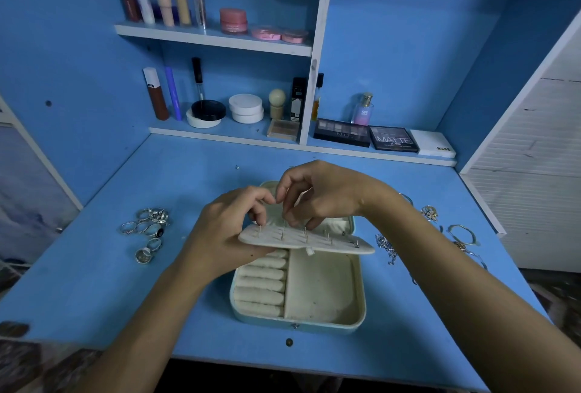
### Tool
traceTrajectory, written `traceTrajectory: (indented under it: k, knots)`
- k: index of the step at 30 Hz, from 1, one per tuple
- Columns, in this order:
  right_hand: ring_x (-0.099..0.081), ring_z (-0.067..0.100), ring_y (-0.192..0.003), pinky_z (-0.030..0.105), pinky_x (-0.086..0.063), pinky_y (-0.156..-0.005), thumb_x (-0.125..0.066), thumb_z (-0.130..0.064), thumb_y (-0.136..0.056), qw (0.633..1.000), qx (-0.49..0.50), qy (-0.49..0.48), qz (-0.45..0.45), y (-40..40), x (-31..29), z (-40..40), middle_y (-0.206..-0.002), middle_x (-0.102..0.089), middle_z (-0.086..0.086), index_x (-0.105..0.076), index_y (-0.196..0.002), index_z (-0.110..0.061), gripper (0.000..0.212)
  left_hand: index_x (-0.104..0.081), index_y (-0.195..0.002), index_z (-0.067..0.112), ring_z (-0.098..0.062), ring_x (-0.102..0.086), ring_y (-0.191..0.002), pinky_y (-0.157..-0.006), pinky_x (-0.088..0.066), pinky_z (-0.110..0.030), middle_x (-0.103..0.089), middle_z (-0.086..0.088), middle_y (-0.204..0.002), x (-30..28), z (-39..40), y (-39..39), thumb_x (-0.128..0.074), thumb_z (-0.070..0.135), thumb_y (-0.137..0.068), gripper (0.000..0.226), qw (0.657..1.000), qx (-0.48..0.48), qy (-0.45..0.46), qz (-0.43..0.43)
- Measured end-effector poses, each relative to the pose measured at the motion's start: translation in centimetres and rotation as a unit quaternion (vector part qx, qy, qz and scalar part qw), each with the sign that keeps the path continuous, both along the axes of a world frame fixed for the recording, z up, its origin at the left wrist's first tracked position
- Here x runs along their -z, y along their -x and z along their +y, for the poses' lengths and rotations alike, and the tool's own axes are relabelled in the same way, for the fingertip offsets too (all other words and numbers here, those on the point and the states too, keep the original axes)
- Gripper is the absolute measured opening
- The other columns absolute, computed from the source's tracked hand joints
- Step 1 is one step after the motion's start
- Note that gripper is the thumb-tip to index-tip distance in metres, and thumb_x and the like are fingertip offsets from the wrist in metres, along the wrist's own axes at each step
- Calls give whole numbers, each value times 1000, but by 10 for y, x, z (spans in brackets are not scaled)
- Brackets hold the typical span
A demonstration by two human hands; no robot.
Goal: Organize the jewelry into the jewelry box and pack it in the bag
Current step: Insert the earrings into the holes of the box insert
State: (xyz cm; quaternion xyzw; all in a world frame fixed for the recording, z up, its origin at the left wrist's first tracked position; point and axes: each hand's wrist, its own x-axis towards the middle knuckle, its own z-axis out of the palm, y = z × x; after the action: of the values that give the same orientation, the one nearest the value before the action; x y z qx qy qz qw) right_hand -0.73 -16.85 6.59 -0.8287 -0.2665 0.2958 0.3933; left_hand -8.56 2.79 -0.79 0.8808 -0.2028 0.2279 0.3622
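Holding quilted cream earring panel point(306, 240) in left hand point(220, 235) grip, right hand point(317, 194) pinching a stud post, padded jewelry box point(323, 285) beneath

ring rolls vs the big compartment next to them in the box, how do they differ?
The ring rolls fill the left side of the jewelry box as a stack of padded cream cylinders; the open compartment on the right is one flat-floored bay. The rolls' far end lies under the earring panel; the compartment is wider. Both are cream-lined and hold no jewelry where visible.

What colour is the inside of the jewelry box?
Cream-white; the jewelry box lining shows best in the head view.
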Motion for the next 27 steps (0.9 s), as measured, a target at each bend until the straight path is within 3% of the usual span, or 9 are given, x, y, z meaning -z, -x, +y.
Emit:
traceTrajectory:
  k: [17, 20, 27]
  knots:
    - [-70, 14, -80, 29, -60, -69, -73, 1, -84, 999, -19, 21, -15, 1, 0, 2, -87, -74, 0, -69, -99, -14, 22, -51, -109, 31, -6, -58, -80, -78, -44, -21, -60, 12, -78, 0, -2, 1, -71, 50, -64, 52, 1000, -6, 2, 0]
    - [-71, 22, -88, 32, -62, -74, -74, 0, -84, 999, -30, 37, -27, 2, -1, 5, -86, -74, 0, -68, -97, -15, 20, -51, -109, 31, -6, -58, -81, -77, -44, -22, -60, 12, -78, 0, -1, 0, -71, 50, -64, 52, 1000, -7, 2, 0]
    - [-72, 20, -90, 36, -62, -79, -72, -2, -86, 997, -45, 58, -26, 1, -4, 7, -90, -75, 2, -67, -100, -20, 23, -56, -109, 25, -5, -58, -81, -78, -45, -22, -59, 13, -78, 1, -1, 0, -72, 50, -65, 53, 1000, -8, -2, -4]
